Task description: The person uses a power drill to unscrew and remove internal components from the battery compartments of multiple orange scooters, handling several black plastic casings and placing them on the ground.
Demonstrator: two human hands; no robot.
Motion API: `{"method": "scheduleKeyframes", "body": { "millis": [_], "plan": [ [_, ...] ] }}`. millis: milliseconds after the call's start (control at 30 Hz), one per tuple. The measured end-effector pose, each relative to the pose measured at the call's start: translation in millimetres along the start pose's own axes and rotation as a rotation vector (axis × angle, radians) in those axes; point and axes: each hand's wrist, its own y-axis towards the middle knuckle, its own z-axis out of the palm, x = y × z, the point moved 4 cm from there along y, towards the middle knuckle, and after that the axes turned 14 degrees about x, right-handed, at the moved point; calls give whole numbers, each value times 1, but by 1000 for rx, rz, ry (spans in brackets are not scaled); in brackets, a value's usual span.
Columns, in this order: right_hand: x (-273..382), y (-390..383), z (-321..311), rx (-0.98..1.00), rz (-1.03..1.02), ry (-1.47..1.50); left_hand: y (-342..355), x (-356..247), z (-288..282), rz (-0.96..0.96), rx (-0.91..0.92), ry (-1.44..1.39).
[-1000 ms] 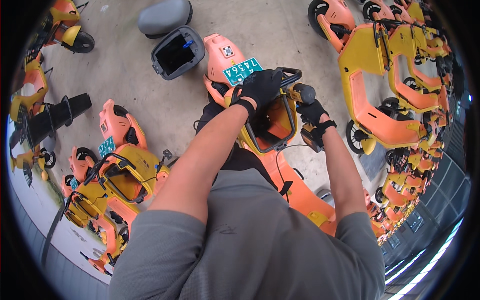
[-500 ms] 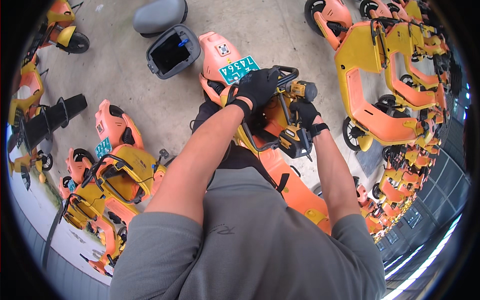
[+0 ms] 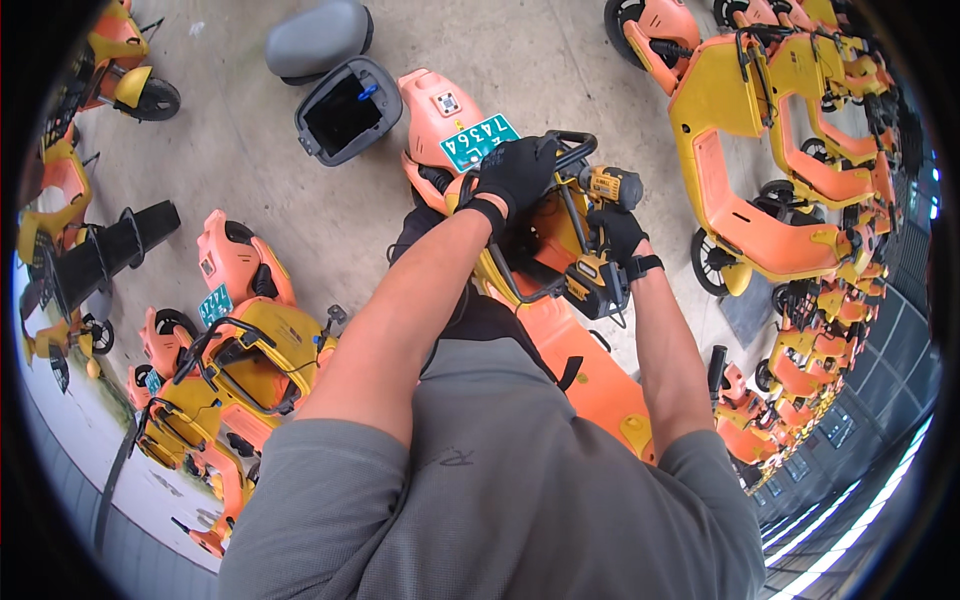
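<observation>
A black-gloved right hand, my right hand point(image 3: 617, 232), grips a yellow and black cordless drill point(image 3: 612, 187) by its handle. The drill's front end points left, toward the scooter's black tubular frame point(image 3: 577, 150). My left hand point(image 3: 515, 175), also in a black glove, is at that frame with its fingers curled near the drill's nose; what lies inside them is hidden. Beneath both hands is an orange and yellow scooter point(image 3: 590, 370) with its seat section uncovered. Its green plate point(image 3: 478, 141) sits on an orange rear part just beyond my left hand.
A dark grey open bin point(image 3: 350, 110) with a blue item inside lies on the concrete floor, beside a grey scooter seat point(image 3: 318, 40). Similar scooters stand at left point(image 3: 265, 345) and in rows at right point(image 3: 715, 100). A long black part point(image 3: 118, 243) lies across a scooter at far left.
The view has shifted slightly. My right hand and the drill sit a little farther right and lower in the picture; my left hand stays at the frame.
</observation>
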Motion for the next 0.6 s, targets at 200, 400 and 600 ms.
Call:
{"method": "scheduleKeyframes", "body": {
  "millis": [200,400,600],
  "plan": [
    [-16,0,-10,-15,-32,33,1,-1,1,9,7,31],
    [-30,-8,-8,-10,-157,95,-3,-7,-6,25,31,109],
    [-63,-35,-3,-45,-299,342,-4,-10,-13,-14,-211,5]
  ]
}}
